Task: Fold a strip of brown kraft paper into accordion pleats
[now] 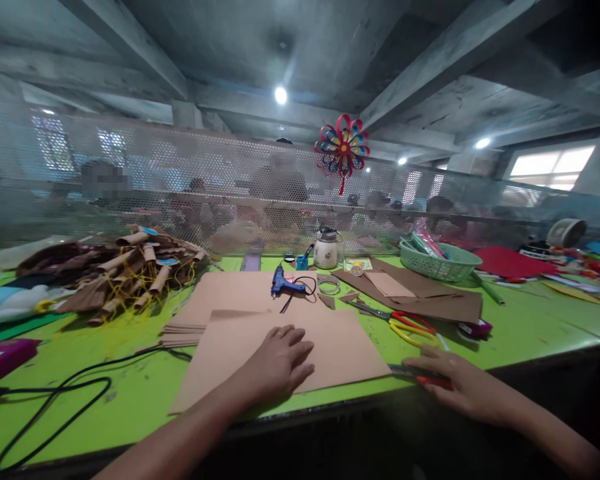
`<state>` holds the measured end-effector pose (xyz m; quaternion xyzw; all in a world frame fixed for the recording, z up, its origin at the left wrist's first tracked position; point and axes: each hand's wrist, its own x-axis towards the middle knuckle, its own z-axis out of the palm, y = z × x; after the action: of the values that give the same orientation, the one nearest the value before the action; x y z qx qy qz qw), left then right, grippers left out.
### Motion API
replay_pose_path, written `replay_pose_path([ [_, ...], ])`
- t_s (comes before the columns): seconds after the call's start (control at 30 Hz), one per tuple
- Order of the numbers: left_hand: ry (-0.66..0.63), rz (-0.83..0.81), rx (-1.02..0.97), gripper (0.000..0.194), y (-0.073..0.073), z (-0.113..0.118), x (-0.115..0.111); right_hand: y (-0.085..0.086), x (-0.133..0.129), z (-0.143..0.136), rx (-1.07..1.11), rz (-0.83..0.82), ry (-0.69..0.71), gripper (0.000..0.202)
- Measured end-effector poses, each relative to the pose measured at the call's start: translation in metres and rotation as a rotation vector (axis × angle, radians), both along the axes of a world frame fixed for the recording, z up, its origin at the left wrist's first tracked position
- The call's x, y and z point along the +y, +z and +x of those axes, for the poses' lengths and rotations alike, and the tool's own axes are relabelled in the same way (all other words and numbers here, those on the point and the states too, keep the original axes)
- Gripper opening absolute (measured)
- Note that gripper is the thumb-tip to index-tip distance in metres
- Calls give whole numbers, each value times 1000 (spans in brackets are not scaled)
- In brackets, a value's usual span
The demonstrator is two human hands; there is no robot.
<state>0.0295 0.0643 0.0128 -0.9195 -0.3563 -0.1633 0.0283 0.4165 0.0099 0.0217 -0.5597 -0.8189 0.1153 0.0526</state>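
Observation:
My left hand (279, 363) rests on a large brown paper sheet (340, 347) near the table's front edge, its fingers apart. Over at the right, my right hand (447, 380) is at a red-handled tool (434, 381) beside the sheet's right corner; whether the fingers grip it I cannot make out. Behind the front sheet lies a stack of brown sheets (230, 290) with a blue glue gun (286, 285) on top. Scissors with yellow and red handles (413, 327) lie beyond my right hand.
Brown paper pieces with yellow strings (130, 273) are piled at the left, near a black cable (55, 393). Behind stand a jar (326, 250) and a green basket (437, 265). Dark brown sheets (450, 303) lie at the right. A mesh partition (220, 193) spans the back.

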Motion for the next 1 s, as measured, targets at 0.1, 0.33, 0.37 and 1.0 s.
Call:
replay_pose_path([
  [0.1, 10, 7, 12, 33, -1, 1, 1, 0, -3, 1, 28, -12, -4, 51],
  [0.33, -26, 22, 72, 27, 10, 5, -1, 9, -17, 5, 49, -38, -39, 54],
  [0.37, -32, 23, 80, 27, 14, 7, -1, 11, -19, 5, 52, -45, -30, 53],
  [1.0, -434, -171, -66, 37, -2, 55, 29, 10, -37, -6, 28, 49, 94, 42],
])
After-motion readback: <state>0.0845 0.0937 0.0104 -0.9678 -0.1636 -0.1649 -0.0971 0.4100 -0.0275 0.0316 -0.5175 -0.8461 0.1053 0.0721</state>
